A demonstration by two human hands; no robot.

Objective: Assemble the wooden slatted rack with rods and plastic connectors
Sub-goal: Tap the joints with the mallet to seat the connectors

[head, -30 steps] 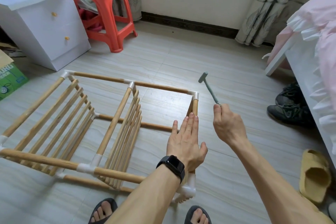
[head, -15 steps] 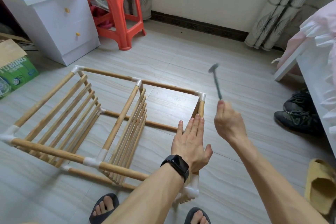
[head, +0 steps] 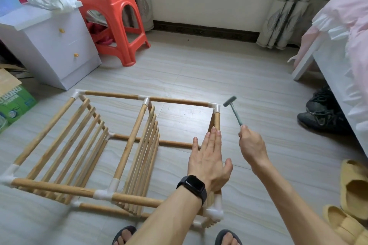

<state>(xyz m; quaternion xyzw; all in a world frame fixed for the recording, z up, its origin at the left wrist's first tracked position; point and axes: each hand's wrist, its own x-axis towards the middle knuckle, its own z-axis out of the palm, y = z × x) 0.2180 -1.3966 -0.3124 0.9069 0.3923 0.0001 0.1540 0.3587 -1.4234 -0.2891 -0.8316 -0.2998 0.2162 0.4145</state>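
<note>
The wooden slatted rack (head: pixel 127 143) lies on its side on the floor, its rods joined by white plastic connectors. My left hand (head: pixel 209 157) lies flat with straight fingers along the rack's right-hand top rod (head: pixel 217 123), covering most of it. My right hand (head: pixel 252 146) grips the handle of a small grey-green hammer (head: pixel 234 109). The hammer head hangs just right of the far right corner connector (head: pixel 216 108), a little apart from it. A near right corner connector (head: pixel 214 213) shows below my left wrist.
A white drawer cabinet (head: pixel 59 49) and a red plastic stool (head: pixel 117 22) stand at the far left. A green carton (head: pixel 14 101) sits at the left edge. A bed (head: pixel 342 55), dark shoes (head: pixel 322 113) and yellow slippers (head: pixel 354 191) line the right side.
The hammer has swung down from a raised position to beside the far right corner connector. My left hand stays flat on the right rod. The camera has tilted up.
</note>
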